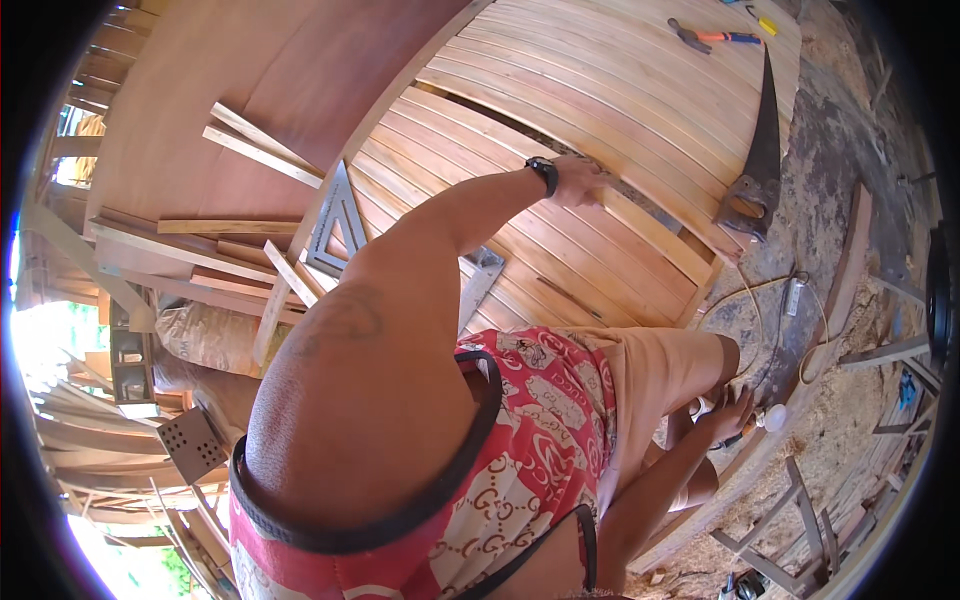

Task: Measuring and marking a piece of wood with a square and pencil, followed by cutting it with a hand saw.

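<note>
My left hand (580, 182), with a dark watch on its wrist, reaches across a panel of narrow wooden boards (520, 230). Its fingers bend over a pale wooden slat (655, 238), beside a long dark gap in the panel. Low on the right, by my knee, my right hand (728, 418) appears closed over something. A white rounded end (774, 418) and a bit of yellow and black show next to it, but the hand hides most of this. A metal triangular square (335, 222) lies partly on the boards, near my left upper arm.
A handsaw (750, 195) lies at the right edge of the boards, with a hammer (710, 37) at the far end. A looped cord (825, 350) trails over the dusty ground. Loose wood strips (200, 245) lie on a reddish sheet (270, 70) at the left. Wooden frames (800, 520) stand at lower right.
</note>
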A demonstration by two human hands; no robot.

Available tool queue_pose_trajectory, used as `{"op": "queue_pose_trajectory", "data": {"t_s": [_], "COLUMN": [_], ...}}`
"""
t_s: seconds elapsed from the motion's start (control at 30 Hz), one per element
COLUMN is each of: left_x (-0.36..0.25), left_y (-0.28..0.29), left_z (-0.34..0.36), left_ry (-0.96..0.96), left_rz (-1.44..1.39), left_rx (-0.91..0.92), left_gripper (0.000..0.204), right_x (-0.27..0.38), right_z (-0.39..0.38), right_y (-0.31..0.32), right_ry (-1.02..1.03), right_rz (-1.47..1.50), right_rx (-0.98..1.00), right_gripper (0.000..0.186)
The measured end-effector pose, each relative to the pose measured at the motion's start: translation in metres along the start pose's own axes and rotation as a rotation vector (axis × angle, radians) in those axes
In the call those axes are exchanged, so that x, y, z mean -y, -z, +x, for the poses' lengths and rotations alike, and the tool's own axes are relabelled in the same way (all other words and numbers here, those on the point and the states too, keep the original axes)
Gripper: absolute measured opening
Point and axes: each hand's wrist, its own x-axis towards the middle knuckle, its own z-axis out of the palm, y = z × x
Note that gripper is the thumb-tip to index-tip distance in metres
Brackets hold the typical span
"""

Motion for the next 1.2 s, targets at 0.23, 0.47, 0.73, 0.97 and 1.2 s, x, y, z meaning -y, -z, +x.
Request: {"op": "queue_pose_trajectory", "data": {"t_s": [0.23,0.47,0.73,0.97,1.2], "left_x": [0.03,-0.005,-0.007,-0.014,-0.006], "left_y": [-0.024,-0.021,-0.026,-0.03,-0.026], "left_z": [0.011,-0.002,-0.008,-0.006,0.001], "left_ry": [-0.229,0.268,0.312,0.303,0.366], "left_rz": [-0.021,0.04,0.073,0.089,0.051], "left_rx": [-0.073,-0.03,-0.219,-0.315,-0.183], "left_gripper": [0.037,0.07,0.065,0.059,0.064], "right_x": [-0.071,-0.104,-0.072,-0.082,-0.09], "right_z": [-0.002,0.015,-0.003,0.002,0.008], "right_y": [0.082,0.078,0.051,0.051,0.05], "right_ry": [-0.26,-0.276,-0.34,-0.377,-0.374], "right_rz": [0.241,-0.11,-0.13,-0.119,-0.135], "right_rx": [-0.191,-0.24,-0.164,-0.129,-0.055], "right_gripper": [0.051,0.037,0.029,0.036,0.032]}}
